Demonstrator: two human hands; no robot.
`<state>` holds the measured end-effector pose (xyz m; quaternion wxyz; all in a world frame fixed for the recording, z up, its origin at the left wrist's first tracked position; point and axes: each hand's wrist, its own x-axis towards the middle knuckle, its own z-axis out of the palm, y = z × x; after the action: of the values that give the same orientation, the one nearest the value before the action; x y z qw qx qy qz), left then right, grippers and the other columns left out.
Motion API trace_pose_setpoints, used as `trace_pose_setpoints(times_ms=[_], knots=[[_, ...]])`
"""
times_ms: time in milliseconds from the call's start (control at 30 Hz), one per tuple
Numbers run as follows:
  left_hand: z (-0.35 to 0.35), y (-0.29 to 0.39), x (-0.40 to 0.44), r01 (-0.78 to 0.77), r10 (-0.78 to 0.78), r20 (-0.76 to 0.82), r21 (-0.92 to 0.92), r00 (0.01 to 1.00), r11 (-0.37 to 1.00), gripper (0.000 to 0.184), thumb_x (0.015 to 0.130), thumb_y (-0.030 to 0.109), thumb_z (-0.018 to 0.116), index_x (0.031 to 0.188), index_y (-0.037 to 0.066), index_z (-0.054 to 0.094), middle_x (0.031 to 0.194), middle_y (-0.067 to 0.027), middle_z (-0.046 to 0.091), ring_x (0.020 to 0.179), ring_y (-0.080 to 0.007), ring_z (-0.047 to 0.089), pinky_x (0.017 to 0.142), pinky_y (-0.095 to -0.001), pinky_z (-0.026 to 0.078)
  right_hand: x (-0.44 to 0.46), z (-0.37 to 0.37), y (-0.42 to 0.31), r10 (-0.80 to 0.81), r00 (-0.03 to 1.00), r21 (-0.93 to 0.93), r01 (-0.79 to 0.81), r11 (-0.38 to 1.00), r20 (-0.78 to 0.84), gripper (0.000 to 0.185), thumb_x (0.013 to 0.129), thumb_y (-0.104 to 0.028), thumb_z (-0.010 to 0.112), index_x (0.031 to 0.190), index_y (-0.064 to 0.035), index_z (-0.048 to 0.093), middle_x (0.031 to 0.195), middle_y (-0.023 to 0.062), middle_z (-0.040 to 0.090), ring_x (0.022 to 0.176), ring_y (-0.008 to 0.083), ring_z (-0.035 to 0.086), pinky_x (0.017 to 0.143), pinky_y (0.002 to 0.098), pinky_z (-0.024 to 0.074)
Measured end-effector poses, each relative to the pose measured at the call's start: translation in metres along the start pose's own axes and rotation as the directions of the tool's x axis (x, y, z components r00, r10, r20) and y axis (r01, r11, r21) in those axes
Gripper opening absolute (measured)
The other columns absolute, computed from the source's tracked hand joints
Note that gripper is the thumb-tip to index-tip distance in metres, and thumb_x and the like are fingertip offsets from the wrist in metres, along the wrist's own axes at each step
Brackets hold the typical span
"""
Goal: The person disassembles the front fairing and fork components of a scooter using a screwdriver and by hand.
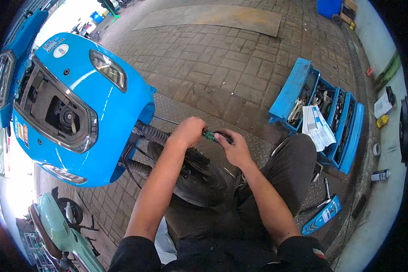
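A screwdriver with a green handle (209,135) lies level between my hands. Its long thin shaft (166,119) runs left to the underside edge of the blue scooter front (118,106); I cannot tell what the tip touches. My left hand (190,131) is closed around the front of the handle and the shaft. The fingers of my right hand (233,147) are wrapped on the handle's rear end. Below my left wrist are the front fork with its ribbed boots (154,133) and the black front wheel (197,186).
An opened blue toolbox (296,75) full of tools stands right of my knee, a white paper (317,129) on it. A blue panel piece (321,216) and a ratchet-like tool (327,188) lie beside my leg. A spray can (380,175) lies by the wall. A green scooter (61,226) stands lower left.
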<state>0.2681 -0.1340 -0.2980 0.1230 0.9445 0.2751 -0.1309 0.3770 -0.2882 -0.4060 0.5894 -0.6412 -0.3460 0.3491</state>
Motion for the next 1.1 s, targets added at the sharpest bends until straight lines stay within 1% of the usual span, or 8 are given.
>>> trace_pose_setpoints(times_ms=[233,300,533,600,833,933,1000,1100], knots=[[0.008,-0.01,0.005,-0.064,0.064,-0.026,0.005,0.998,0.998,0.027,0.08,-0.001,0.067,0.106,0.005,0.075,0.11,-0.0223,0.072,0.111,-0.0425,0.067,0.094,-0.0521,0.055,-0.002,-0.002,-0.009,0.005,1.0,0.012,-0.005,1.0,-0.009,0.033,0.102,-0.031,0.071,0.118,-0.0022,0.074,0.073,0.0002,0.062,0.057,0.0086,0.05,0.053,0.0301,0.04],[0.01,-0.013,0.007,-0.052,0.052,0.004,0.015,0.999,0.999,0.026,0.08,0.001,0.069,0.104,0.004,0.075,0.108,-0.022,0.072,0.109,-0.0429,0.067,0.095,-0.052,0.055,-0.004,-0.004,-0.016,0.06,0.998,0.006,-0.06,0.998,0.016,0.036,0.101,-0.032,0.071,0.117,0.0003,0.073,0.102,0.0155,0.077,0.094,0.0218,0.071,0.087,0.0359,0.0537],[0.011,-0.012,0.007,-0.028,0.028,0.009,0.006,1.0,1.0,0.024,0.08,0.002,0.069,0.103,0.005,0.076,0.106,-0.0233,0.072,0.109,-0.0433,0.067,0.094,-0.0523,0.055,-0.003,-0.003,-0.013,0.072,0.997,-0.013,-0.072,0.997,0.037,0.035,0.1,-0.031,0.071,0.116,0.0004,0.074,0.103,0.0167,0.077,0.095,0.0236,0.072,0.087,0.0367,0.0539],[0.007,-0.008,0.004,-0.017,0.018,-0.003,0.012,1.0,1.0,0.023,0.084,0.001,0.063,0.101,0.005,0.078,0.107,-0.0229,0.074,0.107,-0.0416,0.07,0.092,-0.052,0.055,0.0,0.002,0.002,-0.043,0.999,0.001,0.043,0.999,-0.002,0.032,0.102,-0.031,0.071,0.118,-0.0032,0.073,0.073,-0.0004,0.062,0.057,0.0084,0.05,0.054,0.0293,0.0409],[0.012,-0.011,0.006,-0.041,0.042,-0.024,0.021,0.999,0.999,0.022,0.085,0.002,0.063,0.099,0.005,0.078,0.107,-0.0229,0.074,0.106,-0.0419,0.07,0.092,-0.0514,0.056,-0.003,0.001,-0.002,-0.027,1.0,0.018,0.027,0.999,0.011,0.034,0.103,-0.032,0.07,0.119,-0.0027,0.073,0.072,-0.0013,0.06,0.058,0.0076,0.051,0.054,0.0283,0.0406],[0.015,-0.016,0.009,-0.052,0.053,-0.018,0.024,0.998,0.998,0.024,0.078,0.0,0.069,0.1,0.005,0.075,0.106,-0.0235,0.072,0.108,-0.0436,0.067,0.094,-0.0525,0.054,-0.005,0.0,-0.009,-0.004,1.0,0.007,0.004,1.0,0.018,0.032,0.1,-0.029,0.073,0.119,-0.0027,0.073,0.081,0.0027,0.065,0.069,0.0111,0.06,0.063,0.0305,0.0483],[0.018,-0.018,0.009,-0.065,0.067,-0.027,0.057,0.997,0.996,0.024,0.078,-0.001,0.068,0.1,0.004,0.075,0.106,-0.0235,0.072,0.109,-0.0431,0.067,0.094,-0.0519,0.055,-0.009,0.001,-0.014,-0.084,0.996,-0.082,0.081,0.993,-0.038,0.029,0.096,-0.021,0.076,0.117,-0.0008,0.073,0.11,0.0171,0.072,0.106,0.0283,0.069,0.095,0.0385,0.0525],[0.017,-0.016,0.01,-0.047,0.047,-0.013,0.029,0.999,0.998,0.025,0.077,-0.002,0.068,0.101,0.004,0.074,0.107,-0.0242,0.072,0.11,-0.0436,0.067,0.094,-0.0524,0.054,-0.012,-0.001,-0.013,-0.14,0.989,-0.162,0.132,0.978,-0.036,0.036,0.093,-0.02,0.079,0.122,-0.0003,0.069,0.11,0.0177,0.07,0.11,0.0318,0.068,0.097,0.0397,0.0516]])
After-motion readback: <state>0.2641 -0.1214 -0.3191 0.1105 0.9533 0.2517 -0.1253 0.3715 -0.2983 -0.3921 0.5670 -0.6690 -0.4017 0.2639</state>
